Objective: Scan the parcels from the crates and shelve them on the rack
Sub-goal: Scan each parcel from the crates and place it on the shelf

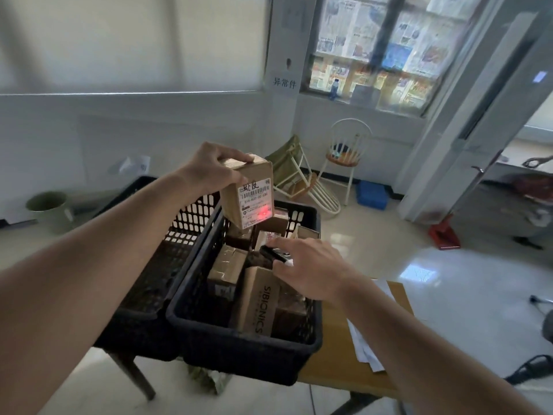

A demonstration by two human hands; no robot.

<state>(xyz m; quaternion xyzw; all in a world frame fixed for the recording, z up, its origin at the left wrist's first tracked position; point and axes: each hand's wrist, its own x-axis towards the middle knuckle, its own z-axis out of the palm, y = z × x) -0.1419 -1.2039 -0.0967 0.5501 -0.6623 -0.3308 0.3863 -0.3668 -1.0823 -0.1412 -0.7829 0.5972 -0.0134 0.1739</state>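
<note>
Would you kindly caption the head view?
Left hand holds a parcel above a crate; right hand aims a scanner.

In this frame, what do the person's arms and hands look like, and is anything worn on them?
Both forearms are bare right up to the frame edge; no sleeves show. The left hand and right hand wear no gloves, and no watch, ring or wristband is visible on either.

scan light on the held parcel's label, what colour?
Red: a glowing spot low on the white label of the cardboard parcel the left hand holds. Head view.
</note>
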